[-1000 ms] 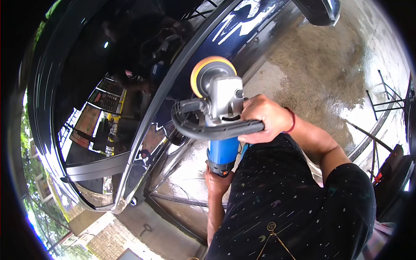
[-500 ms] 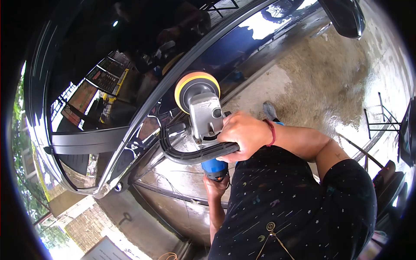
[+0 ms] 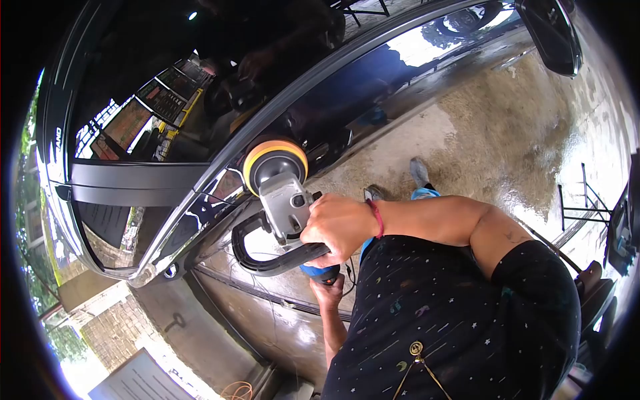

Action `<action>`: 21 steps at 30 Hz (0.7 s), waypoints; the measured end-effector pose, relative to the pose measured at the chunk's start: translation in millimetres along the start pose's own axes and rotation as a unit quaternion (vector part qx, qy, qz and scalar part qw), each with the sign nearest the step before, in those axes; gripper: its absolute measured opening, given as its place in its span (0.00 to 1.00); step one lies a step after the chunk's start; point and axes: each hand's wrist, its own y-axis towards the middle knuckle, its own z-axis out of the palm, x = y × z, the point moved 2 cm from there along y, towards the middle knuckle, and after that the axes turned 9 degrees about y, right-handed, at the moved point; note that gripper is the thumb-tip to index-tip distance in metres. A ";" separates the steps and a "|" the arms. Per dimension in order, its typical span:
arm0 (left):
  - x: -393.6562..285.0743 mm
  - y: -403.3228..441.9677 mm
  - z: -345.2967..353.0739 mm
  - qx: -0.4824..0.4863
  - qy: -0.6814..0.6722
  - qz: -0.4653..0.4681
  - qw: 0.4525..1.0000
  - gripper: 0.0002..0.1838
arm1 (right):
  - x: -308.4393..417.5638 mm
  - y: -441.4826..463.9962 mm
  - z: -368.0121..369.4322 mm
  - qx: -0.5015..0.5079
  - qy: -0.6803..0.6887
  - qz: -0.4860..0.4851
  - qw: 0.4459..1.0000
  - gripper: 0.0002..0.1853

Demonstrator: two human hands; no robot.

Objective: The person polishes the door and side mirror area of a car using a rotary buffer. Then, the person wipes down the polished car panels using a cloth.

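A polisher with a grey metal head (image 3: 285,203), a blue body (image 3: 320,272) and a round orange-yellow pad (image 3: 275,165) is held in both hands. Its pad is up against the glossy dark car side (image 3: 320,127), just below the window trim; the contact face is hidden. My right hand (image 3: 343,225), with a red band at the wrist, is closed around the black loop handle (image 3: 277,262) near the head. Lower down, my left hand (image 3: 327,293) wraps the rear end of the blue body, its fingers partly hidden.
The car's side mirror (image 3: 550,37) juts out at top right. Dark window glass (image 3: 153,143) reflects the surroundings. Wet concrete floor (image 3: 487,127) lies beside the car, with my shoe (image 3: 419,172) on it. A black metal stand (image 3: 587,207) is at right. An orange cable (image 3: 237,390) lies at bottom left.
The polisher and both hands have moved left along the car side, toward its rear, with the pad still at the panel. The view has shifted a little, and a second shoe now shows.
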 end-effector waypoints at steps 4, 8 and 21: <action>22.1 2.8 5.6 -0.065 -0.027 0.051 0.996 0.08 | -6.0 3.2 11.3 -0.002 0.005 -0.021 1.000 0.21; 13.8 4.4 6.9 -0.011 0.009 0.025 1.000 0.20 | -10.6 -19.1 6.1 -0.030 0.008 -0.028 0.999 0.20; -86.0 36.6 31.7 0.054 0.156 0.107 0.980 0.33 | -16.9 -122.6 -76.8 -0.138 0.015 -0.038 0.990 0.18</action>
